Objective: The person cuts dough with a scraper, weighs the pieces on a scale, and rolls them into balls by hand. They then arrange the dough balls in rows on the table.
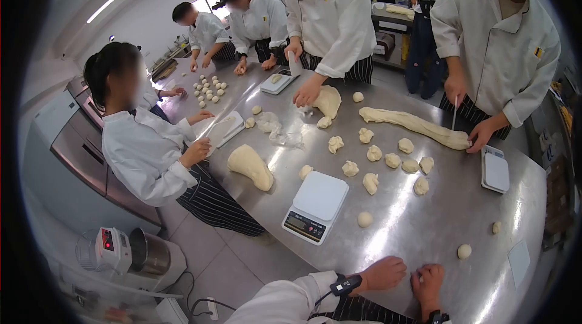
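Note:
My left hand (385, 273) rests at the near edge of the steel table (339, 227), its fingers curled in and holding nothing that I can see. Close beside it, my right hand (428, 281) lies on the tabletop, also loosely closed. The two hands are a little apart. Beyond them sits a smooth dough ball (364, 219), with another dough ball (464, 252) to the right. A white digital scale (315, 203) stands ahead and to the left, its plate bare. Several rough dough pieces (392, 160) are scattered farther in.
At the far right a person cuts a long dough strip (418, 125) beside a second scale (495, 170). Other people work along the far and left sides. A large dough lump (250, 167) lies at left, near a crumpled plastic bag (277, 129). A mixer (130, 251) stands on the floor.

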`<state>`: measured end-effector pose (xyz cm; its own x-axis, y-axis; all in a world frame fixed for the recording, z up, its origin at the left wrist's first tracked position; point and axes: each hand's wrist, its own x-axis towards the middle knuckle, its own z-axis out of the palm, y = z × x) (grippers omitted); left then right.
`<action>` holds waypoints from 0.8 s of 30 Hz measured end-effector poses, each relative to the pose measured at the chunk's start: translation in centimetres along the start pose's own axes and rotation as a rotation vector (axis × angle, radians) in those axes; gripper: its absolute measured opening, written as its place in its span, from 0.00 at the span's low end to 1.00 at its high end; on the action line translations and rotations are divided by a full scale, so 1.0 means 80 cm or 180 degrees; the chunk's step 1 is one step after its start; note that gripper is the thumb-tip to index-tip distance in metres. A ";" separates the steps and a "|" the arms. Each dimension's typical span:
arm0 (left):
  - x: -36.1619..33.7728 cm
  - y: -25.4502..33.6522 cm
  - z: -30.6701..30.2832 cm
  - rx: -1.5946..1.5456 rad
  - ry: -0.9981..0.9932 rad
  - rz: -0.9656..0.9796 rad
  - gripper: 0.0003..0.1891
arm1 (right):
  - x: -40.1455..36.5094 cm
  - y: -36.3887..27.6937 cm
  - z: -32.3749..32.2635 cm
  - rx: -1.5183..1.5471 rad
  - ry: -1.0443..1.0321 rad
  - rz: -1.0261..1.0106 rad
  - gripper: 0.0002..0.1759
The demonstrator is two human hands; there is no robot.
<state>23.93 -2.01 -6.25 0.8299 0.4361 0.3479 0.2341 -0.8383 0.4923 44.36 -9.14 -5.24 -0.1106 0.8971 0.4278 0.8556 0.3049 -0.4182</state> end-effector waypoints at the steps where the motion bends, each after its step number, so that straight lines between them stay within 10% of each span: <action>1: 0.000 -0.011 -0.006 0.0166 0.0049 -0.0002 0.08 | 0.007 0.012 -0.005 -0.0005 0.0063 0.0120 0.11; 24: -0.027 0.011 -0.021 -0.0196 0.0098 -0.0061 0.09 | -0.016 -0.042 0.009 0.0111 -0.0211 0.0016 0.08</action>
<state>21.49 -3.12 -5.27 0.8095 0.4625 0.3617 0.2175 -0.8085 0.5469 41.26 -11.07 -4.96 -0.1404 0.9175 0.3721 0.8382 0.3102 -0.4485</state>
